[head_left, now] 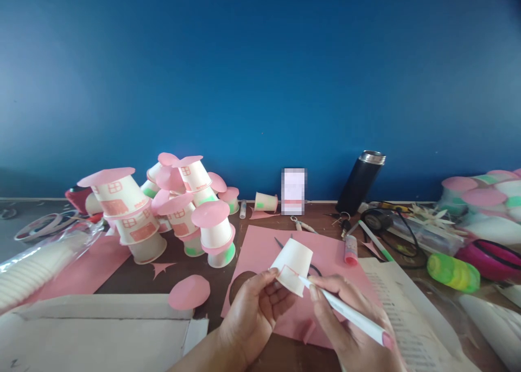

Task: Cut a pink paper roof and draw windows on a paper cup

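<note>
- Cup (299,258) is up in front of the person, above the pink sheet (256,247), base up, tilted, with a pink line drawn on its wall.
- Left hand (253,308): thumb on the near side of cup, other fingers curled under it, loosely cradling. Exact finger contact underneath is hidden.
- Right hand (342,338): thumb and fingers pinched round the white marker (352,313), close to the tip; tip at the cup wall, next to the line.
- Handling, my read: paper cup, very light, thin wall, dents if squeezed mid-side. Stiffest at base ring and rim, so hold there. Not slippery, but fresh ink may smear; keep the thumb off the line.
- Marker: light, rigid, smooth barrel; hold low near the tip for control.
- Containers: clear sleeve (49,266) at left holds a long nested run of white cups.
- Cup towers (136,214) with pink discs on top; insides not visible.
- Another cup (265,201) lies on its side near the wall; can't see inside.
- Black bottle (360,182): steel mouth, leaning look; contents can't tell.
- Pink pouch (484,259) and lime bottle (452,272) at right; contents can't tell.
</note>
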Tool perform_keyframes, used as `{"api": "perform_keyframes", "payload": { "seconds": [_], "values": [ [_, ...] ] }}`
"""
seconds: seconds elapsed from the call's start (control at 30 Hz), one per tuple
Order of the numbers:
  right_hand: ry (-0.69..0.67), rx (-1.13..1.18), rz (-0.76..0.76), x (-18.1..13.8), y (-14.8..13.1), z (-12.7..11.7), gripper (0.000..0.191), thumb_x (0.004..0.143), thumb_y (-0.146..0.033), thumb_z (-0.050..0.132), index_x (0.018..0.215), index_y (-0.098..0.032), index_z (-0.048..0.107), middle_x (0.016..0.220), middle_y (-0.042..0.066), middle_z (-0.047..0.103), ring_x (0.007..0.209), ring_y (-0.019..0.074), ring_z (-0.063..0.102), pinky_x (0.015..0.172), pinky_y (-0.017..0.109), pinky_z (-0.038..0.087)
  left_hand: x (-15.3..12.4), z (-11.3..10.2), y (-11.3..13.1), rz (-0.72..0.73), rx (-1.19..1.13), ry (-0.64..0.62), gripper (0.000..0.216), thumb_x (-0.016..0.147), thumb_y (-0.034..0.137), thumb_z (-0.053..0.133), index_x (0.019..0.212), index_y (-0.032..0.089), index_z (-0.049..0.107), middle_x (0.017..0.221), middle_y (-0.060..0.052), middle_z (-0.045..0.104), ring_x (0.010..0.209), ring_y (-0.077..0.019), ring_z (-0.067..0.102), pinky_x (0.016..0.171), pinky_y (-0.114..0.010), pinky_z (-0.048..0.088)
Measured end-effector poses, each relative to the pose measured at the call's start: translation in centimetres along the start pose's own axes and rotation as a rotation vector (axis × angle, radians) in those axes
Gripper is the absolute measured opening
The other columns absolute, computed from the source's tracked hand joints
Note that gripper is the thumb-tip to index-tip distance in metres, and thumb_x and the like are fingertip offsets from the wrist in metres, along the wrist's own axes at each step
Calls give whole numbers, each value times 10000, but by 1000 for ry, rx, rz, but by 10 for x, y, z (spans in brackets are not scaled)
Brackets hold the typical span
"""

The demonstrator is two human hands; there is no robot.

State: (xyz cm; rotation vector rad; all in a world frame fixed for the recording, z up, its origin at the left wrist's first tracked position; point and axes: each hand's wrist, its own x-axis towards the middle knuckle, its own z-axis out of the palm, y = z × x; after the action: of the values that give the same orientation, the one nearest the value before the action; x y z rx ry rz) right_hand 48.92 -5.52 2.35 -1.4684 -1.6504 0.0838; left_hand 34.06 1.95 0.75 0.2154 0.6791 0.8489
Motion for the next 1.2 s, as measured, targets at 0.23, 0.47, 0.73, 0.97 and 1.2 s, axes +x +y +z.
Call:
{"api": "perform_keyframes", "payload": {
  "seconds": [0.23, 0.47, 0.73, 0.97, 1.2],
  "values": [
    [9, 6, -8, 0, -1, 0, 98, 900, -256, 544, 955, -215, 614, 704, -14, 621, 526, 114, 575, 523, 220, 475, 1, -1, 1, -7, 3, 4, 97, 807, 119, 613, 718, 111, 648, 767, -110, 748, 713, -189, 707, 697, -303, 577],
    [5, -4, -8, 0, -2, -2, 100, 900, -258, 541, 958, -219, 612, 713, -5, 636, 549, 127, 599, 533, 223, 488, -2, 1, 1, -14, 1, 0, 103, 809, 114, 609, 715, 108, 650, 751, -105, 748, 700, -184, 707, 685, -292, 575],
    [0, -21, -20, 2, -3, -1, 103, 897, -258, 543, 962, -221, 614, 732, -6, 657, 577, 132, 625, 560, 220, 508, -1, 0, 1, -13, 3, -1, 115, 817, 119, 598, 717, 109, 654, 757, -107, 750, 710, -186, 708, 700, -299, 573],
    [7, 7, -10, 1, -4, -2, 95, 893, -252, 548, 945, -218, 620, 729, -7, 656, 575, 128, 625, 562, 209, 511, -2, 0, 1, -16, -3, -5, 119, 815, 125, 605, 708, 108, 656, 756, -105, 751, 707, -183, 706, 706, -301, 573],
    [21, -11, -23, 2, -4, -2, 98, 892, -257, 548, 948, -220, 619, 731, -1, 662, 573, 131, 626, 556, 212, 512, -2, 1, 1, -14, -4, 1, 110, 813, 117, 601, 715, 110, 651, 754, -108, 751, 700, -185, 708, 691, -296, 571]
  ]
}}
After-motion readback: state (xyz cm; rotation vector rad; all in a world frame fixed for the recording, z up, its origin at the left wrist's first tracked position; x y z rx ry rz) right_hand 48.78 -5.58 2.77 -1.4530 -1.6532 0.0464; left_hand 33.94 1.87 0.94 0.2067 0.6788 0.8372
